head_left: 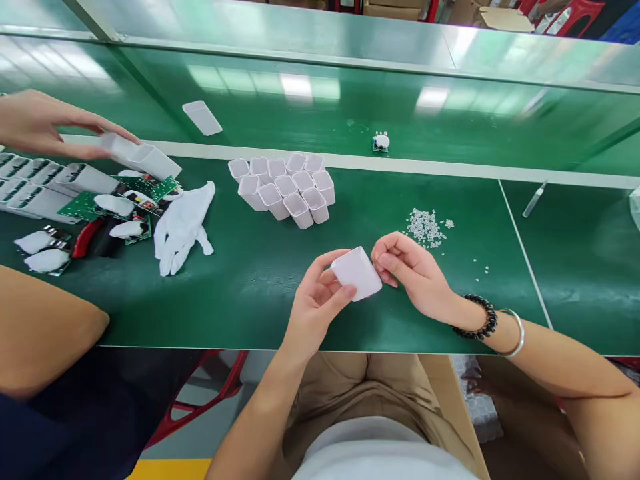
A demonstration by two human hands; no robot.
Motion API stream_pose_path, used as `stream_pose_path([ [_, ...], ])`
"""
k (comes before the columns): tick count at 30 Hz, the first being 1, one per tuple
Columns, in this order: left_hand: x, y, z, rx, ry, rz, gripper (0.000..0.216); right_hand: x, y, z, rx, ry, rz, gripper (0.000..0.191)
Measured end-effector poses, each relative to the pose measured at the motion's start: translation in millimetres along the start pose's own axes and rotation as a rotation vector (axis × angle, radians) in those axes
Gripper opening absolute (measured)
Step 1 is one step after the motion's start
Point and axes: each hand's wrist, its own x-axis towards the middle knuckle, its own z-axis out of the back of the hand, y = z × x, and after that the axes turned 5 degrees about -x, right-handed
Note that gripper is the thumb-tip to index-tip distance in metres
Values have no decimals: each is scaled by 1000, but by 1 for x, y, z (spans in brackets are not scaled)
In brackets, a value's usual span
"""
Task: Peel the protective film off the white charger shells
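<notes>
My left hand (320,297) grips a small white plastic housing (357,272) just above the green table (250,293), thumb and fingers wrapped round its near end. My right hand (413,270) is at the housing's right side with its fingertips pinched together against it; what they pinch is too small to see. Several identical white housings (285,187) stand open end up in a cluster behind my hands. A scatter of tiny clear parts (425,225) lies just beyond my right hand.
A co-worker's hand (45,123) at far left holds a white housing (145,159) over green circuit boards (80,207) and more housings. A white glove (183,223) lies beside them. One housing (202,117) and a small sensor board (381,142) sit on the belt behind.
</notes>
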Motion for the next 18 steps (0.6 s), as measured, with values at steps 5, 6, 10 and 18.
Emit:
stream_pose_path([
  [5,3,4,-2,-257,-39,160,34,-5,-2,-1,8,11,29,19],
  [6,3,4,-2,-290,-13,196,33,-5,-1,-1,10,18,31,19],
  [10,2,1,0,-329,41,234,53,-6,2,-2,-41,2,65,20],
  [18,-1,-2,-9,-187,119,231,38,-1,1,1,-28,-27,-5,21],
])
